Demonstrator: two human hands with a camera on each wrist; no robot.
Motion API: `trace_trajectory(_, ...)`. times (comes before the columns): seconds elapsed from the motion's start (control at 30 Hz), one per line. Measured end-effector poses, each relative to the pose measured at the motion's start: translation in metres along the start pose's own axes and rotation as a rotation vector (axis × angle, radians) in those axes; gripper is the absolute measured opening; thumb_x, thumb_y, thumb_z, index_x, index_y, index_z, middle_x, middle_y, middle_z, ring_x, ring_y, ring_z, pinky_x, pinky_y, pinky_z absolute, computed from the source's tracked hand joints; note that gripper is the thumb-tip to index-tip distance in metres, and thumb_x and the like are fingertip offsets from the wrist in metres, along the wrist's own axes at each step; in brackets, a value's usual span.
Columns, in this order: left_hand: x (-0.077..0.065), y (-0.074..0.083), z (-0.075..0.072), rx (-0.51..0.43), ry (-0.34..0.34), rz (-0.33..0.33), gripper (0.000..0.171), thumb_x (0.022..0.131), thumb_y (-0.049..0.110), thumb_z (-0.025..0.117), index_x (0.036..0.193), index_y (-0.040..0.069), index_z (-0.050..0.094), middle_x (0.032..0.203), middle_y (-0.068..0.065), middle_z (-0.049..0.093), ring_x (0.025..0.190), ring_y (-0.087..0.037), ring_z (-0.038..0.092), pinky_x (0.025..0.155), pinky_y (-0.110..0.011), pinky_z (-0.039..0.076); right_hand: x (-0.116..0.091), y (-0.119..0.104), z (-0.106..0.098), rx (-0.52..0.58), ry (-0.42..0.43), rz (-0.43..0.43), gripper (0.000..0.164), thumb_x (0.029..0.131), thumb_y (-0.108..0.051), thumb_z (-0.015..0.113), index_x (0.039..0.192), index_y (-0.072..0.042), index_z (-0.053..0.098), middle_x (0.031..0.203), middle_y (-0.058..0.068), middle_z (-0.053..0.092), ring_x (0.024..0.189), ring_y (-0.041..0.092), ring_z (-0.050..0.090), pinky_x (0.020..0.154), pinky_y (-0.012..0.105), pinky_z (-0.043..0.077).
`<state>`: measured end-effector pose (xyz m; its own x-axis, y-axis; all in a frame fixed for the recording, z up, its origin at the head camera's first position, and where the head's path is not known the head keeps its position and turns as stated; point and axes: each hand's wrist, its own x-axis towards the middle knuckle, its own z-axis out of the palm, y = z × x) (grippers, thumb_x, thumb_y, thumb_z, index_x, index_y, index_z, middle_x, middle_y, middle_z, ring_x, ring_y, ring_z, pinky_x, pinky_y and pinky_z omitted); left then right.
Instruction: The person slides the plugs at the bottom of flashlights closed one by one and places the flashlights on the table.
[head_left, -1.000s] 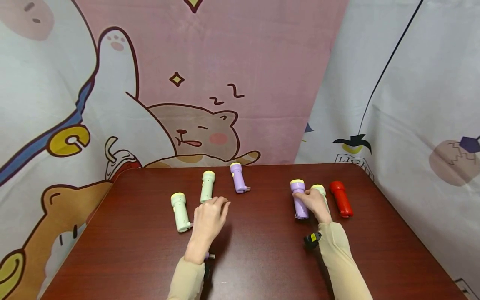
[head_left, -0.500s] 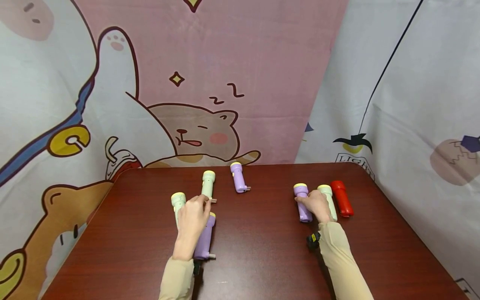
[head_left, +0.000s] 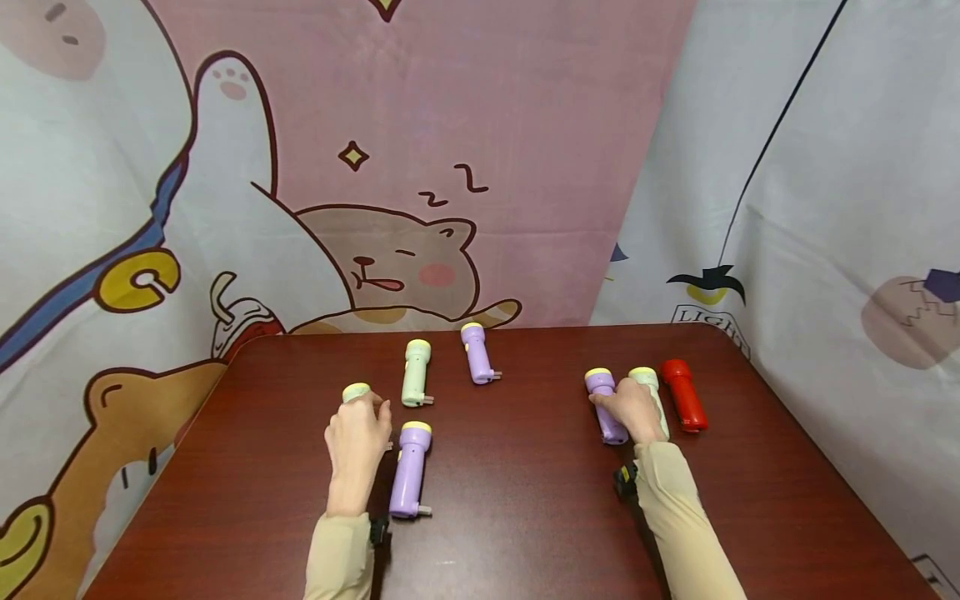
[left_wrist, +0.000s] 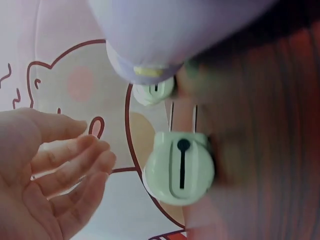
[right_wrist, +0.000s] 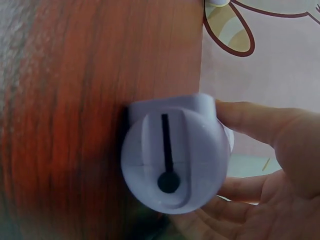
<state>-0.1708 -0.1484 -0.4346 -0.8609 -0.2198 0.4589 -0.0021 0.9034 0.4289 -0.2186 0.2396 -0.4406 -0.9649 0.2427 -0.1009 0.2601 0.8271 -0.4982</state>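
My left hand [head_left: 356, 446] hovers over a pale green flashlight [head_left: 356, 389], covering most of its body. In the left wrist view the fingers [left_wrist: 75, 170] are loosely bent with a gap to the green flashlight's end [left_wrist: 197, 170], where two plug prongs stick out. A purple flashlight [head_left: 409, 471] lies just right of that hand. My right hand [head_left: 636, 408] grips another purple flashlight [head_left: 609, 423], thumb on one side and fingers on the other. Beside it, partly behind the hand, lies a pale green flashlight [head_left: 643, 375].
A red flashlight [head_left: 684, 398] lies at the right of that group. Farther back are a pale green flashlight [head_left: 416, 375] and a purple one [head_left: 477, 354], both with plug prongs out. The brown table [head_left: 517, 500] ends at a printed curtain [head_left: 540, 167].
My left hand has moved left, from above the near purple flashlight to over the left green one. The right hand's purple flashlight has shifted slightly right and nearer.
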Motion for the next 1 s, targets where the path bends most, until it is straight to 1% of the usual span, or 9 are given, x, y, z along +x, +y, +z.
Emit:
trace_trajectory(0.17,0.0,-0.006,-0.004,0.003,-0.003,-0.094,0.013,0.082,0.016,0.068,0.078,0.004,0.071,0.076,-0.023,0.069,0.063,-0.049,0.063,0.05,-0.055,0.046,-0.002,-0.005,0.0,-0.026,0.022,-0.015,0.038,0.083,-0.032,0.065,0.087,0.006,0.061,0.078,0.02,0.06,0.065,0.03,0.055,0.05,0.036,0.041)
trace_trajectory(0.27,-0.001,-0.009,-0.005,0.004,0.001,-0.128,0.013,0.08,0.016,0.068,0.076,0.004,0.07,0.076,-0.024,0.068,0.065,-0.05,0.062,0.05,-0.056,0.045,-0.006,-0.015,0.002,-0.062,0.112,-0.041,0.039,0.081,-0.03,0.066,0.088,0.008,0.062,0.084,0.026,0.062,0.071,0.038,0.06,0.053,0.045,0.046)
trace_trajectory(0.37,-0.001,-0.011,-0.005,0.011,-0.001,-0.148,0.014,0.079,0.015,0.069,0.077,0.002,0.069,0.077,-0.024,0.068,0.066,-0.051,0.062,0.051,-0.057,0.045,-0.013,-0.031,0.007,-0.106,0.231,-0.099,0.041,0.08,-0.027,0.068,0.093,0.011,0.062,0.093,0.032,0.061,0.083,0.048,0.059,0.063,0.055,0.049)
trace_trajectory(0.47,-0.002,-0.012,-0.005,0.019,-0.003,-0.156,0.016,0.079,0.015,0.069,0.081,0.0,0.069,0.078,-0.024,0.067,0.067,-0.051,0.062,0.052,-0.057,0.046,-0.023,-0.052,0.014,-0.127,0.309,-0.178,0.042,0.081,-0.025,0.069,0.097,0.013,0.061,0.099,0.032,0.058,0.092,0.05,0.055,0.071,0.058,0.05)
trace_trajectory(0.53,-0.002,-0.012,-0.004,0.024,-0.003,-0.158,0.017,0.079,0.015,0.069,0.08,-0.001,0.068,0.078,-0.025,0.066,0.068,-0.051,0.062,0.052,-0.058,0.046,-0.03,-0.067,0.02,-0.117,0.332,-0.237,0.04,0.08,-0.025,0.07,0.096,0.011,0.062,0.097,0.03,0.06,0.091,0.049,0.057,0.072,0.056,0.051)
trace_trajectory(0.63,-0.002,-0.013,-0.004,0.029,-0.002,-0.159,0.018,0.079,0.015,0.07,0.079,-0.002,0.067,0.078,-0.026,0.066,0.068,-0.052,0.061,0.052,-0.058,0.045,-0.041,-0.089,0.028,-0.054,0.297,-0.287,0.039,0.08,-0.028,0.072,0.098,0.006,0.065,0.095,0.024,0.064,0.089,0.043,0.062,0.071,0.053,0.052)
trace_trajectory(0.7,-0.003,-0.013,-0.003,0.034,0.0,-0.161,0.018,0.079,0.015,0.07,0.078,-0.002,0.066,0.078,-0.027,0.065,0.068,-0.053,0.061,0.051,-0.058,0.045,-0.048,-0.103,0.034,-0.003,0.239,-0.316,0.037,0.08,-0.029,0.071,0.099,0.003,0.067,0.093,0.019,0.067,0.085,0.038,0.066,0.071,0.049,0.053)
trace_trajectory(0.83,-0.004,-0.015,-0.001,0.042,0.005,-0.168,0.019,0.078,0.015,0.069,0.074,-0.002,0.064,0.076,-0.029,0.064,0.068,-0.054,0.061,0.05,-0.058,0.045,-0.063,-0.127,0.049,0.096,0.074,-0.36,0.036,0.083,-0.033,0.069,0.099,-0.001,0.068,0.084,0.008,0.07,0.078,0.026,0.068,0.069,0.041,0.053)
trace_trajectory(1.0,-0.004,-0.017,-0.001,0.042,0.001,-0.181,0.019,0.078,0.014,0.067,0.07,-0.002,0.062,0.074,-0.03,0.063,0.067,-0.054,0.06,0.049,-0.058,0.044,-0.084,-0.15,0.072,0.176,-0.128,-0.41,0.037,0.083,-0.037,0.068,0.096,-0.002,0.071,0.072,0.0,0.068,0.067,0.012,0.063,0.066,0.033,0.053)
